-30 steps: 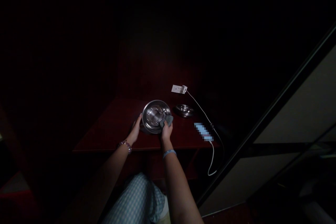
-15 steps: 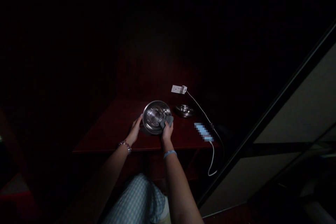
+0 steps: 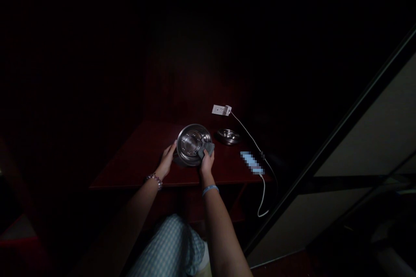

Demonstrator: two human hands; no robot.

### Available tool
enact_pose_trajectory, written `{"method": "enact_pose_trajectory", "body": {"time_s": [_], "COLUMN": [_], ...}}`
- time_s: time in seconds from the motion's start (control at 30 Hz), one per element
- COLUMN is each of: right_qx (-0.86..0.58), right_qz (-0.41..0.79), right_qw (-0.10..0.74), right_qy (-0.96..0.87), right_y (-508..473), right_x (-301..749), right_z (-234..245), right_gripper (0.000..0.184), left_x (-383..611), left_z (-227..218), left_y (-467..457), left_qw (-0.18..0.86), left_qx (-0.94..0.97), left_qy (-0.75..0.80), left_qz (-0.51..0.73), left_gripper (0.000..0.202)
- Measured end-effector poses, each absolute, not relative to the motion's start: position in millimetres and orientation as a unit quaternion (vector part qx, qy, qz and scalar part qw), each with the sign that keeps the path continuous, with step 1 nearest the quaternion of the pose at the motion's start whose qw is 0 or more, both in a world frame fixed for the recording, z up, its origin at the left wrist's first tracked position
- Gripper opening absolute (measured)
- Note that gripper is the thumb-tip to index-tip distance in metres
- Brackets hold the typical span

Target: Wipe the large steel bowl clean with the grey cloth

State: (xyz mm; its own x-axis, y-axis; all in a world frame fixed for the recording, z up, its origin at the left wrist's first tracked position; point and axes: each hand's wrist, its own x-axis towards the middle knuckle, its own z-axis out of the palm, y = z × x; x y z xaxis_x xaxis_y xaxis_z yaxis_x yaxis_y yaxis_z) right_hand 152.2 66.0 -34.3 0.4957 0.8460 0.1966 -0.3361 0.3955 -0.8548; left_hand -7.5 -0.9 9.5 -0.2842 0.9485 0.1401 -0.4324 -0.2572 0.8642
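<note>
A shiny steel bowl (image 3: 191, 143) is tilted toward me on a dark red table (image 3: 136, 160). My left hand (image 3: 168, 159) grips the bowl's left rim and holds it at that tilt. My right hand (image 3: 206, 162) is closed on a small grey scrubbing pad (image 3: 206, 149), pressed against the bowl's right inner edge. A beaded bracelet is on my left wrist and a light blue band on my right.
A second, smaller steel dish (image 3: 229, 136) sits to the right of the bowl. A phone (image 3: 251, 162) lies near the table's right edge, with a white cable (image 3: 250, 138) running to a white wall socket (image 3: 221, 110). The surroundings are very dark.
The bowl and both hands shifted only slightly; the left hand sits a little higher on the rim. Nothing was picked up or let go.
</note>
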Motion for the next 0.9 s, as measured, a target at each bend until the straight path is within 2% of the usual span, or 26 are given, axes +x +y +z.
{"method": "enact_pose_trajectory", "body": {"time_s": [0.4, 0.9], "right_qx": [-0.408, -0.403], "right_qz": [0.389, 0.361], "right_qw": [0.766, 0.773], "right_qy": [-0.310, -0.331], "right_y": [61.4, 64.8], "right_x": [149.8, 154.9], "right_z": [-26.7, -33.7], "right_gripper": [0.042, 0.044], "left_x": [-8.0, -8.4], "left_z": [11.5, 15.1], "left_y": [-0.9, -5.0], "left_qw": [0.467, 0.475], "left_qx": [0.376, 0.381], "left_qy": [0.358, 0.353], "left_qz": [0.716, 0.711], "left_gripper": [0.079, 0.074]}}
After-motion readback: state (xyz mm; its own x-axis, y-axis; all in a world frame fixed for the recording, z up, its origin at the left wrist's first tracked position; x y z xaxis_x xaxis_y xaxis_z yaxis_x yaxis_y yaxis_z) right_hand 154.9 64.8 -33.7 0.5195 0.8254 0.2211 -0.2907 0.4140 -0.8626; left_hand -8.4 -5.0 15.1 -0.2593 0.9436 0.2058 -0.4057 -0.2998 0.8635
